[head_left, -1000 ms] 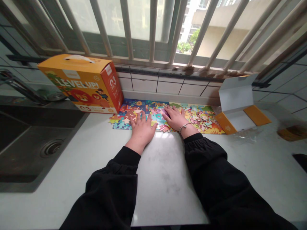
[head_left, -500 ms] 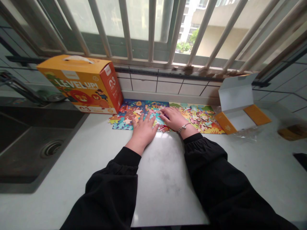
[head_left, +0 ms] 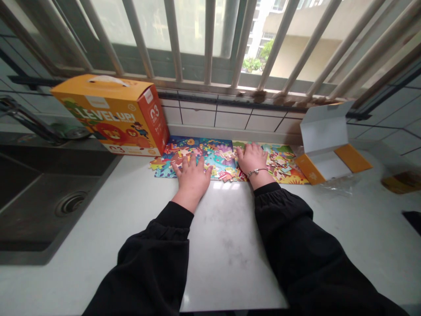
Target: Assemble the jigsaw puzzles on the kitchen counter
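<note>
Head camera looks down on a steel sink [head_left: 33, 206] at the far left, with a faucet [head_left: 23, 109] behind it. Next along the white counter [head_left: 230, 259] stands an orange puzzle box [head_left: 108, 115], against the tiled wall [head_left: 230, 119]. The person's left hand [head_left: 192, 180] lies open and flat, fingers spread, gripping nothing, on the near edge of a jigsaw puzzle [head_left: 220, 163] spread on the counter just beside the box. The right hand [head_left: 255, 160] rests open, palm down, on the puzzle's loose pieces [head_left: 279, 164], a bracelet [head_left: 257, 172] on its wrist. Further right, an opened flat carton [head_left: 329, 140] sits near the puzzle, beside crumpled clear plastic [head_left: 338, 185].
</note>
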The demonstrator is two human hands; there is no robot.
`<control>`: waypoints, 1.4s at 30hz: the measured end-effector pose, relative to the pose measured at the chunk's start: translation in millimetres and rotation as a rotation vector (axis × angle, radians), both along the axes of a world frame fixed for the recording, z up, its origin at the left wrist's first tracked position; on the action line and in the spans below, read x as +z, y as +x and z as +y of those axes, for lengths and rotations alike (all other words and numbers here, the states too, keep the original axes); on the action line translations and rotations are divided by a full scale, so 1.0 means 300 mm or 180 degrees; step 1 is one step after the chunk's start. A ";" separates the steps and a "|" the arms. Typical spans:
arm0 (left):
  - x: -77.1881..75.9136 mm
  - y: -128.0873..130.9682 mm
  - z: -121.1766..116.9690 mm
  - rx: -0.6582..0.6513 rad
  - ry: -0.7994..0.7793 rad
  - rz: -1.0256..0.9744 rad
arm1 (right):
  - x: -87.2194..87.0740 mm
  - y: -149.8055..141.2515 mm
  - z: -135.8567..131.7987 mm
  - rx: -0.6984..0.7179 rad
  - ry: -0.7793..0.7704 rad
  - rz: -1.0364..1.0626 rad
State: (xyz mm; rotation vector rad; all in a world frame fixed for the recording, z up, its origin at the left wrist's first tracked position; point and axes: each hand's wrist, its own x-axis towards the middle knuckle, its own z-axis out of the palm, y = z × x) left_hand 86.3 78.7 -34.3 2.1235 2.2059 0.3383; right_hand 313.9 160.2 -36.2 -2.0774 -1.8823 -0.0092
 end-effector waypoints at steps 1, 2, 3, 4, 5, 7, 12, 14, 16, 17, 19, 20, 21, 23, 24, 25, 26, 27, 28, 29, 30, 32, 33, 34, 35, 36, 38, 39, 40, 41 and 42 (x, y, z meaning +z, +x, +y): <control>0.004 0.000 -0.001 0.0027 -0.0011 -0.0003 | -0.010 0.010 0.005 -0.0150 -0.0081 0.0041; 0.007 0.001 -0.002 0.0044 -0.0017 -0.0005 | -0.018 0.020 0.011 -0.0232 -0.0176 0.0072; 0.009 0.001 -0.003 0.0045 -0.0026 -0.0008 | -0.024 0.029 0.015 -0.0245 -0.0267 0.0087; 0.010 0.002 -0.003 0.0043 -0.0036 -0.0011 | -0.027 0.037 0.019 -0.0206 -0.0340 0.0082; 0.010 0.002 -0.002 0.0042 -0.0045 -0.0016 | -0.028 0.042 0.022 -0.0128 -0.0396 0.0054; 0.007 0.003 0.000 0.0035 -0.0081 -0.0031 | -0.026 0.044 0.024 0.0141 -0.0474 -0.0024; -0.010 0.004 0.009 0.0026 -0.0105 -0.0045 | -0.022 0.018 0.020 0.1000 -0.0707 -0.0038; -0.010 0.006 0.012 0.0017 -0.0094 -0.0046 | -0.021 0.009 0.016 0.1212 -0.0723 -0.0003; 0.000 0.010 0.013 -0.0038 -0.0046 -0.0070 | -0.019 0.005 0.014 0.1348 -0.0714 0.0022; 0.009 0.013 0.012 -0.0126 -0.0007 -0.0086 | -0.017 0.005 0.014 0.1357 -0.0688 0.0024; 0.027 0.023 0.002 -0.0486 0.0070 -0.0130 | -0.015 0.012 0.016 0.1169 -0.0532 0.0009; 0.035 0.029 -0.006 -0.0765 0.0074 -0.0154 | -0.015 0.018 0.017 0.0944 -0.0421 0.0007; 0.040 0.037 -0.015 -0.1076 0.0039 -0.0172 | -0.018 0.025 0.019 0.0649 -0.0320 0.0016; 0.042 0.055 -0.037 -0.1659 -0.0110 -0.0174 | -0.028 0.040 0.022 0.0036 -0.0244 0.0062; 0.039 0.064 -0.047 -0.1857 -0.0179 -0.0158 | -0.035 0.046 0.022 -0.0187 -0.0285 0.0087; 0.035 0.072 -0.055 -0.1976 -0.0234 -0.0133 | -0.041 0.049 0.023 -0.0303 -0.0366 0.0096; 0.030 0.079 -0.061 -0.2006 -0.0261 -0.0105 | -0.046 0.050 0.022 -0.0297 -0.0458 0.0082; 0.025 0.084 -0.063 -0.1976 -0.0272 -0.0075 | -0.049 0.047 0.021 -0.0175 -0.0545 0.0047; 0.021 0.087 -0.063 -0.1898 -0.0269 -0.0045 | -0.048 0.043 0.019 0.0032 -0.0615 0.0001; 0.017 0.088 -0.061 -0.1788 -0.0260 -0.0009 | -0.045 0.037 0.017 0.0301 -0.0671 -0.0044; 0.015 0.088 -0.057 -0.1666 -0.0249 0.0032 | -0.040 0.031 0.015 0.0589 -0.0704 -0.0075; 0.011 0.086 -0.048 -0.1431 -0.0209 0.0107 | -0.025 0.027 0.010 0.0975 -0.0664 -0.0097; 0.009 0.085 -0.044 -0.1336 -0.0187 0.0133 | -0.018 0.031 0.008 0.0998 -0.0589 -0.0103; 0.008 0.084 -0.042 -0.1244 -0.0172 0.0149 | -0.012 0.041 0.004 0.0887 -0.0479 -0.0111; 0.007 0.084 -0.040 -0.1158 -0.0170 0.0158 | -0.008 0.057 0.000 0.0652 -0.0344 -0.0118; 0.006 0.083 -0.039 -0.1067 -0.0176 0.0161 | -0.007 0.077 -0.006 0.0314 -0.0217 -0.0117; 0.006 0.083 -0.038 -0.0890 -0.0189 0.0152 | -0.013 0.129 -0.021 -0.0409 -0.0086 -0.0070; 0.008 0.084 -0.039 -0.0831 -0.0191 0.0144 | -0.019 0.155 -0.029 -0.0691 -0.0097 -0.0027; 0.010 0.084 -0.039 -0.0804 -0.0188 0.0137 | -0.026 0.179 -0.037 -0.0859 -0.0146 0.0009; 0.013 0.086 -0.040 -0.0824 -0.0187 0.0130 | -0.033 0.200 -0.045 -0.0918 -0.0215 0.0034; 0.016 0.087 -0.042 -0.0901 -0.0191 0.0119 | -0.039 0.215 -0.051 -0.0881 -0.0280 0.0045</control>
